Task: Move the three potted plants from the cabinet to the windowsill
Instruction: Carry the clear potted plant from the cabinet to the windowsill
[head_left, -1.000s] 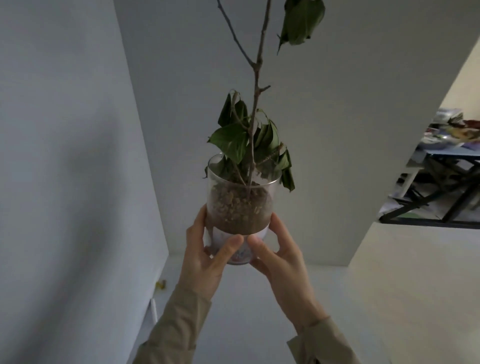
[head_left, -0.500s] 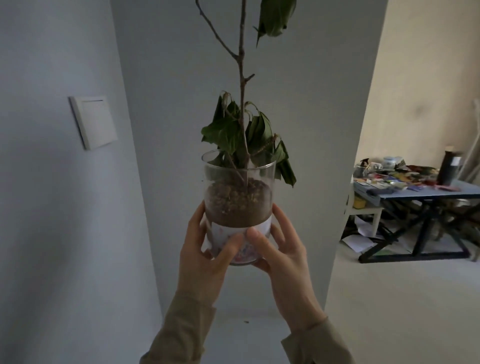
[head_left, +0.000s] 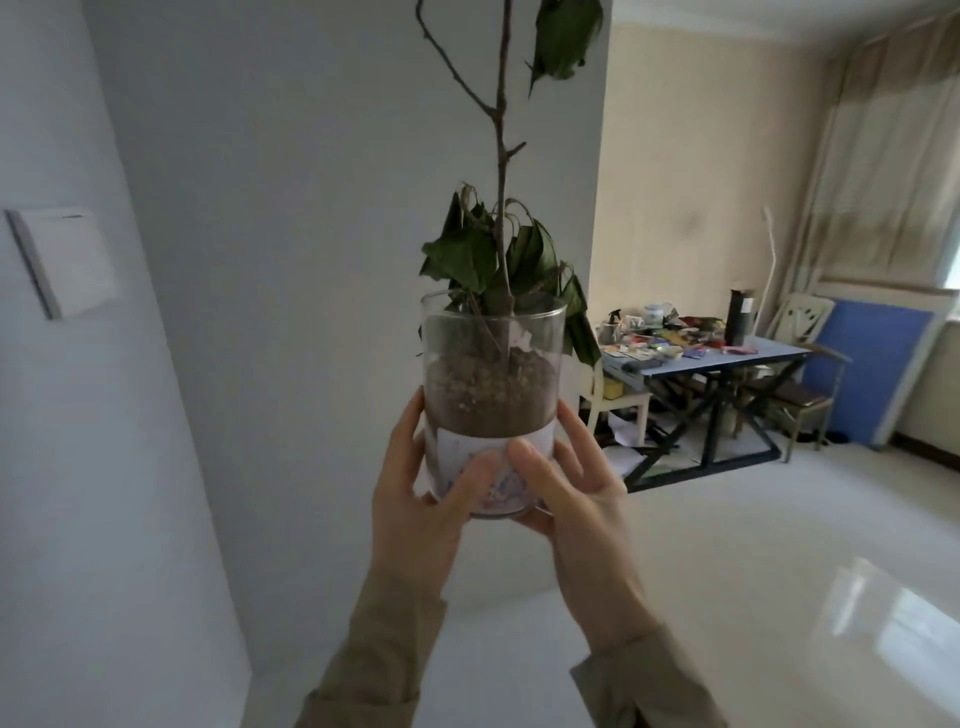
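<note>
I hold a potted plant (head_left: 491, 384) upright in front of me: a clear glass jar with brown soil, a white patterned band at the bottom, a thin bare stem and drooping green leaves. My left hand (head_left: 415, 499) wraps the jar's lower left side with its thumb across the front. My right hand (head_left: 576, 499) grips the lower right side and supports the base. The cabinet and the other plants are not in view. A curtained window (head_left: 883, 171) with a sill below it shows at the far right.
A grey wall with a switch plate (head_left: 62, 262) runs along my left, and a wall corner (head_left: 597, 208) stands just behind the plant. Past it, a cluttered blue table (head_left: 717, 358) with chairs, a leaning blue board (head_left: 878, 374) and glossy tiled floor (head_left: 779, 545).
The view has swung to the right and upward, so the room with the table and window has come into sight. The jar stays in both hands, held the same way.
</note>
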